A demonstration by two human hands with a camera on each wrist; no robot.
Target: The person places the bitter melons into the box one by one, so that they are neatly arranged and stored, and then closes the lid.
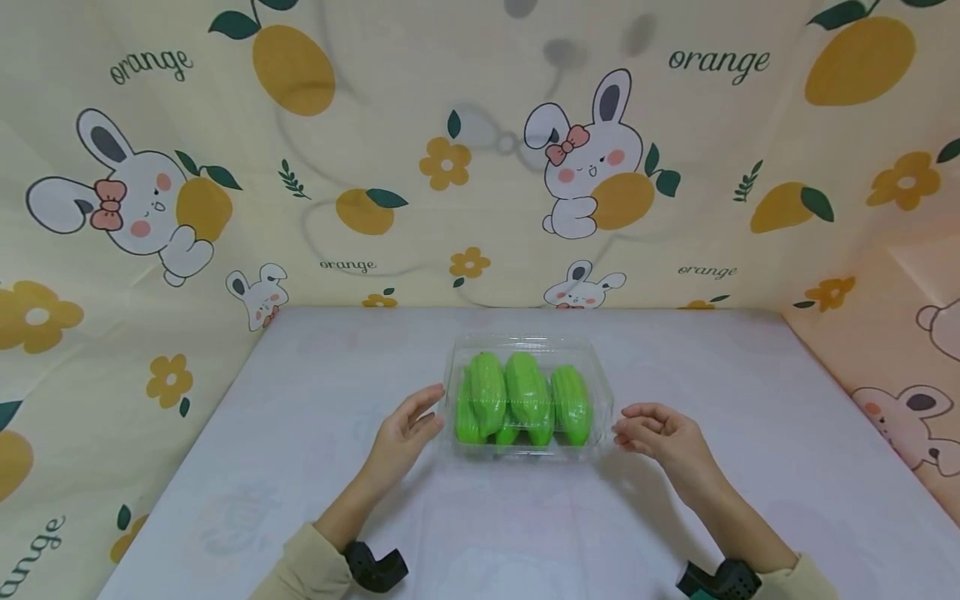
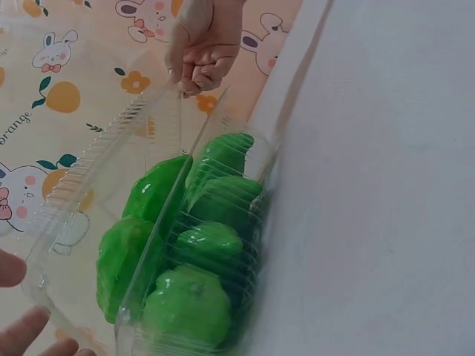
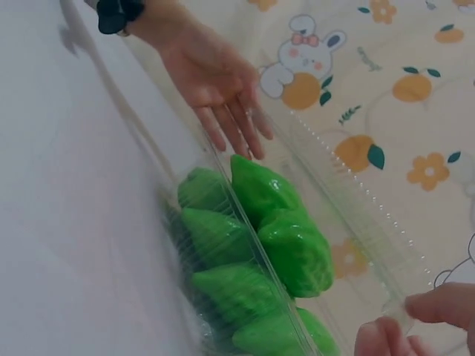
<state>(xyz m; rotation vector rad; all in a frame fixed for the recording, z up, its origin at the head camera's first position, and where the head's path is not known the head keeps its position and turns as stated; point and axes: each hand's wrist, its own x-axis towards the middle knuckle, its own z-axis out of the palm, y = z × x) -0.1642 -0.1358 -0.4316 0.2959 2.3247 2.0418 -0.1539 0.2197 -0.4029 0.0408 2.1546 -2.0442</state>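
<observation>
A clear plastic clamshell box point(image 1: 602, 392) sits on the table, holding several glossy green ribbed vegetables point(image 1: 527, 387) that look like short bitter melons. Both wrist views show its lid point(image 3: 364, 189) raised at an angle from the base, with some of the vegetables standing above the base rim. At the box's left side, my left hand point(image 1: 405, 433) touches the lid edge with fairly straight fingers. On the opposite side my right hand point(image 1: 663, 437) pinches the lid's corner between thumb and fingers, which the right wrist view shows most closely.
White cloth covers the table point(image 1: 510, 533) around the box. Behind it and along both sides hangs a cream curtain point(image 1: 405, 108) printed with rabbits and oranges. Dark wrist cameras point(image 1: 375, 567) are strapped to both forearms.
</observation>
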